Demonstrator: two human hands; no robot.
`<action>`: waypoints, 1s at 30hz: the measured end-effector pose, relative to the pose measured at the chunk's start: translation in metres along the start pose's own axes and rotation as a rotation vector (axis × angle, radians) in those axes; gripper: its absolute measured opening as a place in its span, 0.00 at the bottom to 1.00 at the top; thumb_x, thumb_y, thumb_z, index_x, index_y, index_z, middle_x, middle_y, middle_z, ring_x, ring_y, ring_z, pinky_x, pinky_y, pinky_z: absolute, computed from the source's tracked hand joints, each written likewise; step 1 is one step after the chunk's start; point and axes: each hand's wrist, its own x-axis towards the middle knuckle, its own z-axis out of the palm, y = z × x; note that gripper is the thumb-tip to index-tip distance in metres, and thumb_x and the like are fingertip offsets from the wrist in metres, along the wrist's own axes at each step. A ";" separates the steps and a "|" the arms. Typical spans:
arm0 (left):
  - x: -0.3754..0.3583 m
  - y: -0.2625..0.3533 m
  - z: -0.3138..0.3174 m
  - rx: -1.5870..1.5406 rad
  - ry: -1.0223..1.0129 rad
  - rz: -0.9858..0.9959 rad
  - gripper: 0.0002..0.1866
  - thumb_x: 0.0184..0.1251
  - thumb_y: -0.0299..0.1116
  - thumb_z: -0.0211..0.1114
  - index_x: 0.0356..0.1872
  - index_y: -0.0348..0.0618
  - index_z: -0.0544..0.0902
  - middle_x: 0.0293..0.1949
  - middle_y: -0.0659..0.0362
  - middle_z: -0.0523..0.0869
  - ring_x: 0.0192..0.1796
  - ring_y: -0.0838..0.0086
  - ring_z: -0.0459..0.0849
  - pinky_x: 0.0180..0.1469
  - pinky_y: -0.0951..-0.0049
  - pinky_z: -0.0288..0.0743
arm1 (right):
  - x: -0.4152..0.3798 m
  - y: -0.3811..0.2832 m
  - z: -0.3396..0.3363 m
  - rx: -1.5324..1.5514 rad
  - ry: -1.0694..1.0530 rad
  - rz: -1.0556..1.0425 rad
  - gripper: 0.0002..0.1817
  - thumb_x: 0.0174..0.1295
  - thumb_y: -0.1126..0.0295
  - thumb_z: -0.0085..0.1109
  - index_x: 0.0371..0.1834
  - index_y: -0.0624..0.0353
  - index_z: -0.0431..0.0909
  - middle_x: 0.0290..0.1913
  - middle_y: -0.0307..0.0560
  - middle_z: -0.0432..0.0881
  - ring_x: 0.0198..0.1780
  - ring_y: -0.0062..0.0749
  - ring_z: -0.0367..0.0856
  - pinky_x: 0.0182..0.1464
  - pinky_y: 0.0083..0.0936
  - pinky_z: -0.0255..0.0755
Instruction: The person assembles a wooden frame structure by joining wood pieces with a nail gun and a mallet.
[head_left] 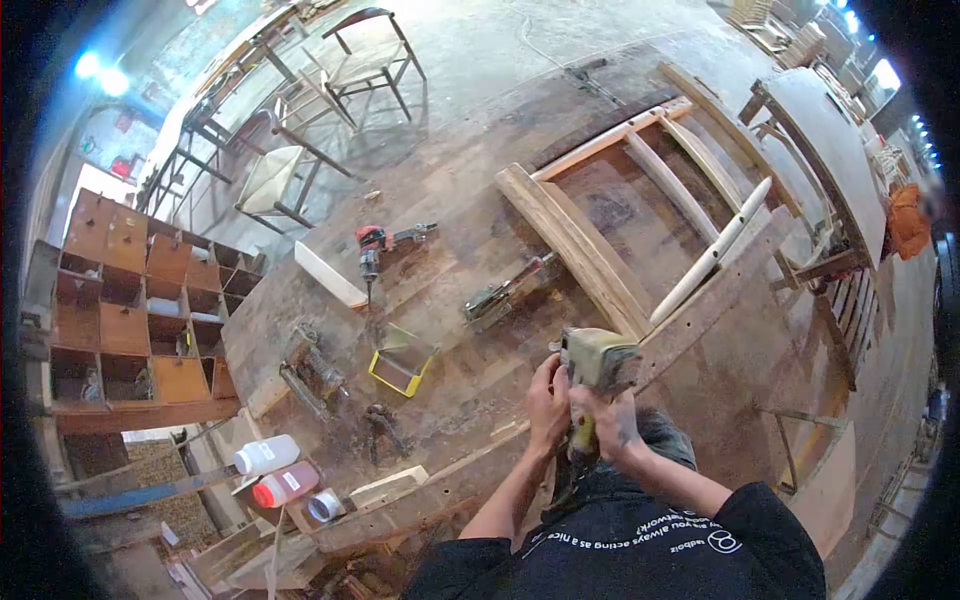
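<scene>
A worn greenish-yellow tool [600, 362] with a boxy head is held upright close to the body, at the near edge of the wooden workbench [420, 330]. My right hand [608, 420] is wrapped round its grip, below the head. On the other side, my left hand [549, 402] has its fingers closed against the tool's side near the head. Just beyond the tool lie thick wooden rails [580, 245] and a pale rounded wooden piece [712, 250] with small dark holes. Part of the grip is hidden by my hands.
A red drill [371, 247], a green tool [505, 288], a yellow-edged piece [402, 375] and clamps [318, 370] lie on the bench. Bottles [268, 456] stand at the near left, beside a pigeonhole cabinet [130, 310]. Chairs [370, 65] stand beyond.
</scene>
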 end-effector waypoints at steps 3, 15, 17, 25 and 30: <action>0.000 -0.006 -0.005 -0.217 -0.005 -0.098 0.21 0.77 0.37 0.60 0.63 0.33 0.77 0.56 0.51 0.85 0.55 0.71 0.83 0.57 0.71 0.76 | 0.004 -0.005 0.015 -0.143 -0.016 -0.122 0.19 0.60 0.65 0.73 0.50 0.60 0.79 0.38 0.38 0.83 0.34 0.21 0.80 0.33 0.22 0.75; 0.027 -0.004 -0.030 -0.216 0.267 -0.096 0.13 0.68 0.31 0.66 0.47 0.32 0.83 0.40 0.55 0.88 0.42 0.73 0.86 0.48 0.72 0.78 | 0.024 -0.032 0.043 -0.062 -0.036 0.098 0.17 0.56 0.67 0.76 0.46 0.57 0.81 0.33 0.37 0.82 0.24 0.21 0.77 0.26 0.22 0.74; 0.026 0.001 -0.041 -0.161 0.293 -0.105 0.12 0.67 0.30 0.65 0.45 0.33 0.83 0.38 0.54 0.88 0.41 0.72 0.86 0.47 0.71 0.79 | 0.024 -0.032 0.041 -0.041 -0.059 0.096 0.18 0.56 0.67 0.75 0.47 0.57 0.81 0.33 0.37 0.81 0.24 0.21 0.77 0.25 0.21 0.75; 0.038 0.027 -0.061 0.117 0.294 0.038 0.11 0.66 0.32 0.67 0.34 0.41 0.72 0.29 0.62 0.81 0.32 0.81 0.77 0.33 0.79 0.71 | 0.024 -0.032 0.031 0.109 -0.070 0.183 0.18 0.54 0.66 0.76 0.42 0.59 0.79 0.28 0.37 0.77 0.22 0.24 0.76 0.21 0.24 0.72; 0.033 0.016 -0.059 0.155 0.156 0.155 0.09 0.67 0.29 0.67 0.45 0.37 0.84 0.36 0.59 0.86 0.36 0.75 0.82 0.40 0.74 0.76 | 0.021 -0.031 0.030 0.213 -0.076 0.251 0.16 0.55 0.68 0.73 0.44 0.56 0.78 0.30 0.36 0.76 0.24 0.24 0.75 0.24 0.25 0.74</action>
